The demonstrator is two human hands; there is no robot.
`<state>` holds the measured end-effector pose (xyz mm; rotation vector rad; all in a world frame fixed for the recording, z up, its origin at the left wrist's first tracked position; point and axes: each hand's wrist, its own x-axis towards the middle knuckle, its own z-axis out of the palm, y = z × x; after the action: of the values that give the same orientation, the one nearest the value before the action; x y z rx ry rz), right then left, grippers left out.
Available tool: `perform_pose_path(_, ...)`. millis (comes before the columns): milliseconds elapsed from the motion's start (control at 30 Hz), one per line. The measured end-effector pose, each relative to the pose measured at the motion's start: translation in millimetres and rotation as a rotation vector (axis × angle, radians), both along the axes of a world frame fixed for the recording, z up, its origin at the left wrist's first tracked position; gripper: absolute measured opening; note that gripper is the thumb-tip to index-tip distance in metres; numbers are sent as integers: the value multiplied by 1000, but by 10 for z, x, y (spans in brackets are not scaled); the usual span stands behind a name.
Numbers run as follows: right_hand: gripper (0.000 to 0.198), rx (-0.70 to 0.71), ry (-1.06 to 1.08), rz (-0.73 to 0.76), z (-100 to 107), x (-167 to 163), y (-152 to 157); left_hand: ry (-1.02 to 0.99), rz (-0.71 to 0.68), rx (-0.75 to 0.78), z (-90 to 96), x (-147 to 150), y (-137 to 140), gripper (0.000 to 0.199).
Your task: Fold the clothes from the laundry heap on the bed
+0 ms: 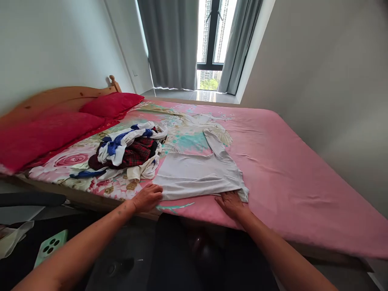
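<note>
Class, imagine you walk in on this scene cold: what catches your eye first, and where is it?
First, the pale grey long-sleeved shirt spread flat on the pink bed sheet, with the left hand and right hand resting at its near edge. Beside it to the left lies a jumbled pile of clothes, and red pillows sit against the wooden headboard.

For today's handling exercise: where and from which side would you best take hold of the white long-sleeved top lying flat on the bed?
Probably the white top by its near edge's two corners, from the bedside: it lies flat, with the left hand and right hand already there.
</note>
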<state>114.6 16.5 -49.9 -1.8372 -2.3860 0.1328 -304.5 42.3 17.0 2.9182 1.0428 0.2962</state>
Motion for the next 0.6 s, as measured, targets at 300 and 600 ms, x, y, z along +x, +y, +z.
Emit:
perform_pose_path(300,60,48,-12,-8,-83,-23,-28,-346,840,-192,-255,246,-17,21)
perform_pose_path(600,58,94,32,3,-132,-2,-3,-630,930,-407,-21,599,-37,22)
